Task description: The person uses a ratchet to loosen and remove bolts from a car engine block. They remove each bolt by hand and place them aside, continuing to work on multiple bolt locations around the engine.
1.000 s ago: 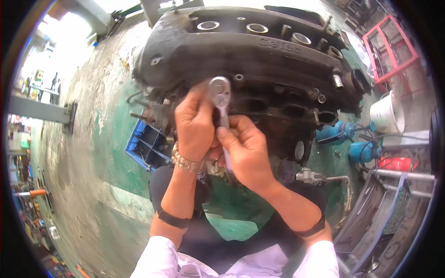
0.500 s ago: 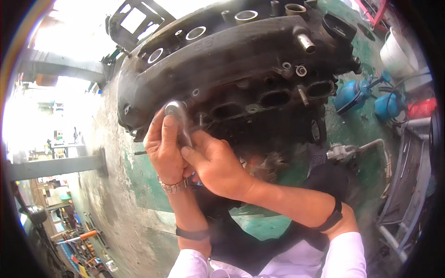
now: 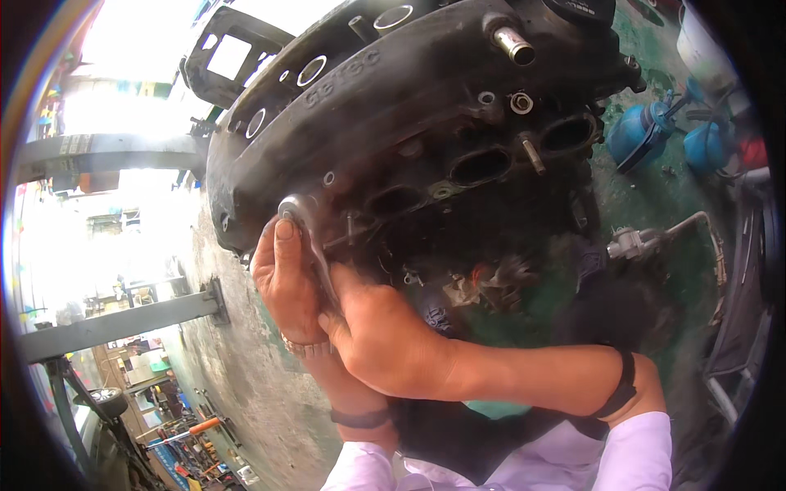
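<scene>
A silver ratchet wrench (image 3: 315, 250) is set with its round head against the lower left side of a dark engine (image 3: 360, 123). My left hand (image 3: 286, 282) is closed round the head end, its thumb pressed on the back of the ratchet. Lower down, my right hand (image 3: 389, 331) wraps the handle, thumb along it. What the ratchet's head sits on is hidden. Just right of it a thin stud (image 3: 350, 229) sticks out of the engine, beside several oval ports. A metal pipe stub (image 3: 514, 46) and round holes show higher up on the engine.
Blue pump bottles (image 3: 643, 135) stand on the green floor at right, near a silver part with a bent pipe (image 3: 634, 244). Grey steel beams (image 3: 123, 323) reach in from the left. Tools (image 3: 184, 458) lie at lower left. A dark metal frame (image 3: 749, 327) edges the right.
My view has shifted, with the engine appearing higher and closer. The ratchet's handle end and my right hand have swung slightly down; both hands keep their hold.
</scene>
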`<state>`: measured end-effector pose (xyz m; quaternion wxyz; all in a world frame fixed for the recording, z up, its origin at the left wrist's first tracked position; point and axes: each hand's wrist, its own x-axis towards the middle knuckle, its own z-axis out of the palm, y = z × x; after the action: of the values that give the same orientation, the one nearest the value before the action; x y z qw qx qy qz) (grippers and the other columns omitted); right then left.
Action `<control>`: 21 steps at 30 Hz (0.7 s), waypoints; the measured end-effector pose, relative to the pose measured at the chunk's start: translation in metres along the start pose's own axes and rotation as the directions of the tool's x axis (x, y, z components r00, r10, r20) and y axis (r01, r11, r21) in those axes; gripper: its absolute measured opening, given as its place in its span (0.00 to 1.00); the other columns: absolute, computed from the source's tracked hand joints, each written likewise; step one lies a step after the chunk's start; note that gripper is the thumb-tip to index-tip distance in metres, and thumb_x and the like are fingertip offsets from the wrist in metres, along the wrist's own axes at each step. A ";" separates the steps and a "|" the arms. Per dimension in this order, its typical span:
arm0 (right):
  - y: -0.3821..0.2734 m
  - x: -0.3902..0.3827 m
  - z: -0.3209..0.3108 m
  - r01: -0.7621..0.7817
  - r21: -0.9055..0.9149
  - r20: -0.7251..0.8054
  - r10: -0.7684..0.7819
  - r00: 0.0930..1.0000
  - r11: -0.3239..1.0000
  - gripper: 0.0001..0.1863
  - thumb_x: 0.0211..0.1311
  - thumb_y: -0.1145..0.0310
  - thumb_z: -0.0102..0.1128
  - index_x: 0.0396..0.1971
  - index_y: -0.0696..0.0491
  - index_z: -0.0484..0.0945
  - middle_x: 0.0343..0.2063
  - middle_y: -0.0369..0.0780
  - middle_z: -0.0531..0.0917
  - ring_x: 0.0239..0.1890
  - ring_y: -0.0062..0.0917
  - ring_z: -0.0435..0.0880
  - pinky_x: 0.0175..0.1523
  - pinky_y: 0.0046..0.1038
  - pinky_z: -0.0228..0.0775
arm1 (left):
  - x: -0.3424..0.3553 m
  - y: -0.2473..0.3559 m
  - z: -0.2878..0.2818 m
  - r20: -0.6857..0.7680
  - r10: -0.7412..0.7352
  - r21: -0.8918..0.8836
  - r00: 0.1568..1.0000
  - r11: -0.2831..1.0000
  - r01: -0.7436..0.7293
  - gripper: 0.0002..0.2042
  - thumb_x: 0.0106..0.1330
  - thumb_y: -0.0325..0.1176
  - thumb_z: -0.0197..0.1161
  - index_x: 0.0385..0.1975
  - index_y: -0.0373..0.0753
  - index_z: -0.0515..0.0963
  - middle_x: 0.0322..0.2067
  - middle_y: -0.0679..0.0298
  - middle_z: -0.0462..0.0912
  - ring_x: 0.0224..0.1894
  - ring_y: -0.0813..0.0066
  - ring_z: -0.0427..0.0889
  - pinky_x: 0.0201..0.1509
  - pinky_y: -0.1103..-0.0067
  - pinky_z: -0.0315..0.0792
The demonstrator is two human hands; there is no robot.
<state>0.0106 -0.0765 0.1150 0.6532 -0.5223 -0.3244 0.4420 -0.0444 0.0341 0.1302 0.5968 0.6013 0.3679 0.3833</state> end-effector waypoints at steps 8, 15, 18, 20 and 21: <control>0.002 0.001 -0.011 0.025 0.041 0.008 -0.025 1.000 0.999 0.11 0.60 0.75 0.52 0.40 0.64 0.69 0.29 0.61 0.78 0.37 0.58 0.77 0.38 0.44 0.70 | 0.001 -0.001 0.004 0.049 0.012 -0.042 0.999 0.999 -0.010 0.11 0.70 0.33 0.57 0.42 0.31 0.78 0.35 0.61 0.83 0.34 0.80 0.80 0.38 0.86 0.73; 0.005 0.004 -0.036 0.083 -0.130 0.010 -0.082 0.997 0.988 0.08 0.61 0.73 0.54 0.36 0.62 0.72 0.23 0.58 0.78 0.31 0.56 0.78 0.32 0.44 0.69 | -0.002 -0.004 -0.003 0.091 0.072 0.108 0.993 0.991 -0.082 0.13 0.71 0.38 0.57 0.41 0.32 0.79 0.30 0.66 0.82 0.30 0.83 0.77 0.34 0.87 0.70; 0.000 0.005 -0.040 0.094 -0.167 -0.020 -0.099 0.995 0.981 0.08 0.61 0.72 0.54 0.31 0.63 0.73 0.22 0.58 0.78 0.29 0.55 0.78 0.33 0.46 0.69 | -0.002 -0.002 -0.007 0.060 -0.003 0.226 0.998 0.974 -0.011 0.16 0.72 0.38 0.54 0.46 0.30 0.77 0.36 0.62 0.83 0.36 0.77 0.80 0.39 0.81 0.74; -0.004 0.006 -0.044 0.079 -0.183 -0.035 -0.087 0.996 0.980 0.08 0.61 0.73 0.54 0.33 0.63 0.74 0.23 0.57 0.78 0.29 0.53 0.79 0.34 0.43 0.70 | -0.003 -0.003 -0.006 0.095 0.029 0.178 0.995 0.983 -0.046 0.15 0.71 0.39 0.55 0.45 0.31 0.77 0.35 0.63 0.82 0.34 0.79 0.80 0.37 0.83 0.73; -0.007 0.006 -0.048 0.067 -0.188 -0.039 -0.075 0.996 0.980 0.08 0.61 0.73 0.55 0.37 0.62 0.75 0.24 0.57 0.79 0.29 0.50 0.80 0.33 0.40 0.70 | -0.003 -0.004 -0.004 0.091 0.039 0.150 0.995 0.987 -0.052 0.15 0.71 0.39 0.55 0.45 0.32 0.77 0.34 0.64 0.82 0.33 0.80 0.80 0.36 0.84 0.73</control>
<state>0.0570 -0.0899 0.1096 0.6241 -0.5791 -0.3678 0.3741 -0.0494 0.0329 0.1261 0.5558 0.6697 0.3557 0.3407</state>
